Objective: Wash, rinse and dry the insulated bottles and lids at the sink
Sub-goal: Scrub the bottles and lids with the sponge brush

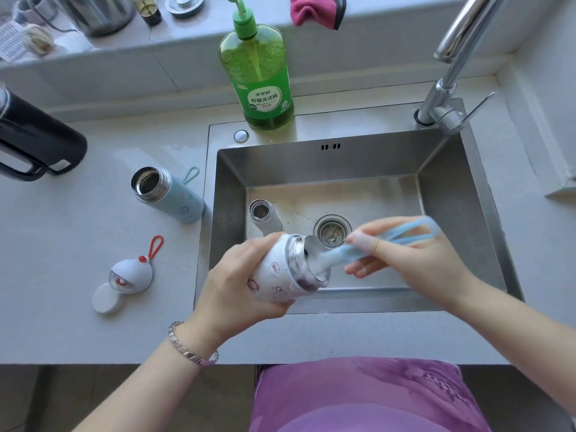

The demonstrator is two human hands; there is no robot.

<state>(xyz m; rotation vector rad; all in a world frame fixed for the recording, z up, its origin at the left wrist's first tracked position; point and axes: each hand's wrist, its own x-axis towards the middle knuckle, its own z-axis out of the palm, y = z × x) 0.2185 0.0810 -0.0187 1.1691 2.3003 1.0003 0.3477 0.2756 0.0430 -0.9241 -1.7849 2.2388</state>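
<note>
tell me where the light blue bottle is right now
In the head view the light blue bottle sits uncapped on the counter, just left of the sink, beyond the white lid with the red loop.

1. The head of the brush [338,256] is hidden inside the white bottle [277,272]; its handle is blurred.
2. The left hand [237,285] covers that bottle's base.
3. On the bench's left side, the black jug [37,135] is cut off.
4. The tap [452,60] runs out of the top.

counter [62,322], blue bottle [176,196], lid [132,275], kettle [37,141]
</note>
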